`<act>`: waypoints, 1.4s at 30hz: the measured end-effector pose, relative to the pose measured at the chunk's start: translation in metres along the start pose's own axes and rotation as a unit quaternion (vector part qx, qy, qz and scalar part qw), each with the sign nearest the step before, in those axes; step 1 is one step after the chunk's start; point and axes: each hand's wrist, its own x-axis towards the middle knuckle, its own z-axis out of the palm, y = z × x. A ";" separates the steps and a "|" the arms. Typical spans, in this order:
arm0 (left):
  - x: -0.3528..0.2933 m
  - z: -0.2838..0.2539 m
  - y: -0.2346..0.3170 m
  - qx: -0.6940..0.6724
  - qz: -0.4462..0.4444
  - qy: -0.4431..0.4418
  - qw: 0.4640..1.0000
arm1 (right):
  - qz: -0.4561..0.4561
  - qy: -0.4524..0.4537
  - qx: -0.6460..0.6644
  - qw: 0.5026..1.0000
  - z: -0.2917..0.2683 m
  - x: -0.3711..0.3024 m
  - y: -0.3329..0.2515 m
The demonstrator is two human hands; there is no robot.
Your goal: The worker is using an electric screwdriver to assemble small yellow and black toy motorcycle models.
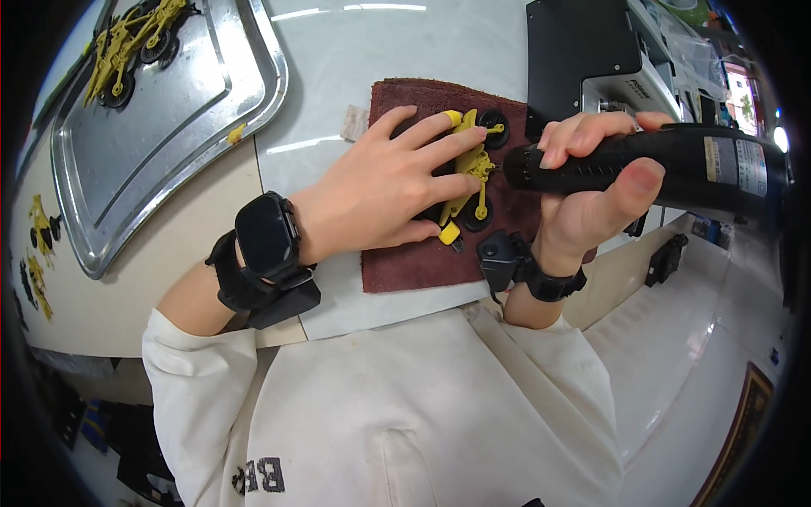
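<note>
A yellow toy motorcycle with black wheels lies on its side on a dark red towel. My left hand reaches over it from the left, its fingers bent onto the toy and holding it against the towel. Two of those fingertips wear yellow covers. My right hand grips a black electric screwdriver, a thick cylinder with labels near its rear. The tool lies roughly level, its narrow front end pointing left at the toy's middle. Whether the tip touches the toy, I cannot tell.
A metal tray at the upper left carries more yellow toy motorcycles. Several yellow parts lie at the far left edge. A black machine stands behind the towel on the right. A small whitish pad sits beside the towel.
</note>
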 end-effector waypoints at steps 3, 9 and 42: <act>0.002 -0.003 0.003 0.000 -0.002 -0.010 1.000 | -0.013 -0.055 -0.077 0.995 -0.006 -0.001 0.003; 0.003 -0.007 0.008 0.010 -0.025 -0.020 0.999 | -0.160 0.077 -0.107 0.978 -0.020 0.013 -0.049; 0.001 -0.002 0.005 -0.001 -0.008 -0.002 1.000 | -0.027 -0.065 0.070 0.995 -0.019 -0.048 -0.029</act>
